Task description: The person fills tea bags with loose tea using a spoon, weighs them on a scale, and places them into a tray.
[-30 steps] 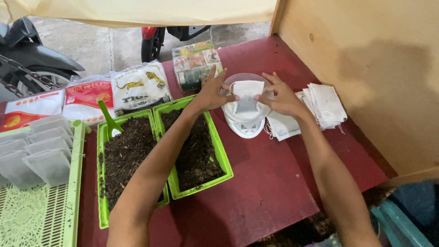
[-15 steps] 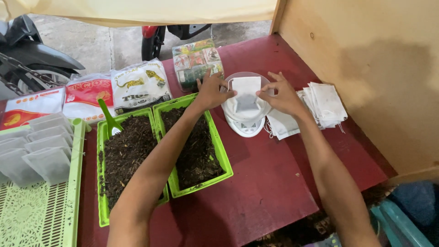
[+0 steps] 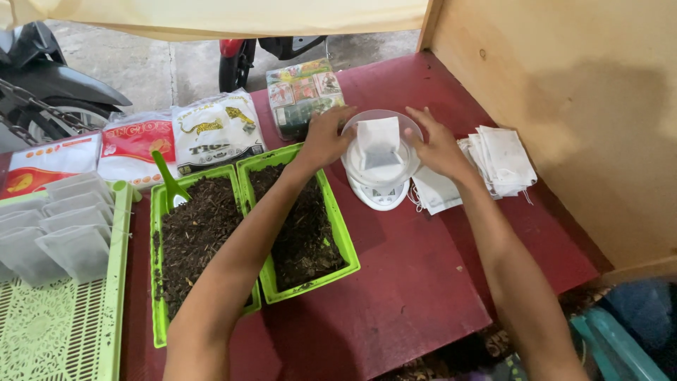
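Both hands steadied a clear bowl (image 3: 384,123) on a small white scale (image 3: 379,190): left hand (image 3: 326,137) and right hand (image 3: 436,147) spread on its rim, a white filter bag (image 3: 379,142) inside. Weighing seemed underway; filling from the green tray (image 3: 335,226) looked next.

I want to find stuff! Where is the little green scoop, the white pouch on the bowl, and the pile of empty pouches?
green scoop (image 3: 168,178), head view, on its handle.
white pouch (image 3: 379,141), head view, on the middle of its flat face.
pile of empty pouches (image 3: 504,159), head view, on the top pouch.
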